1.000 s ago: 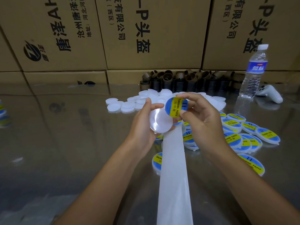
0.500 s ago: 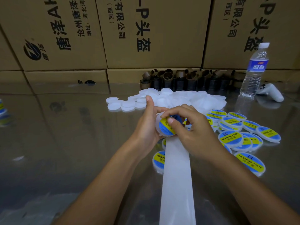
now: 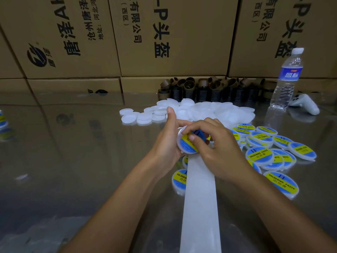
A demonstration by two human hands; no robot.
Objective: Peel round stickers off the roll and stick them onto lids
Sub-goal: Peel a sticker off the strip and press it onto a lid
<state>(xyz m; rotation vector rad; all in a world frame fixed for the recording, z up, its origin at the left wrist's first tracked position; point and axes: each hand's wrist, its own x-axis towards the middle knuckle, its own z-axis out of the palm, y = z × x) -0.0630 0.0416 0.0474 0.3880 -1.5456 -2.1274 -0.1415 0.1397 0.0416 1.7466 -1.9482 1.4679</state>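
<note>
My left hand [image 3: 166, 141] holds a round white lid [image 3: 187, 145] from its left side, thumb pointing up. A blue and yellow round sticker [image 3: 186, 146] lies on the lid's face. My right hand [image 3: 217, 145] is over the lid, its fingertips pressing on the sticker. The white backing strip [image 3: 199, 201] of the sticker roll runs from under my hands toward the bottom edge. Bare white lids [image 3: 200, 112] lie heaped behind my hands. Several stickered lids [image 3: 260, 152] lie to the right.
A shiny metal table [image 3: 73, 161] carries everything. Cardboard boxes [image 3: 173, 33] wall the back. Brown cardboard cores [image 3: 209, 88] stand against them. A water bottle [image 3: 287, 79] and a white controller [image 3: 306, 105] stand at the right rear. More stickered lids [image 3: 2, 121] show at the left edge.
My right hand brought the peeled sticker down from above the lid onto its face. It now presses the sticker flat while my left hand keeps hold of the lid.
</note>
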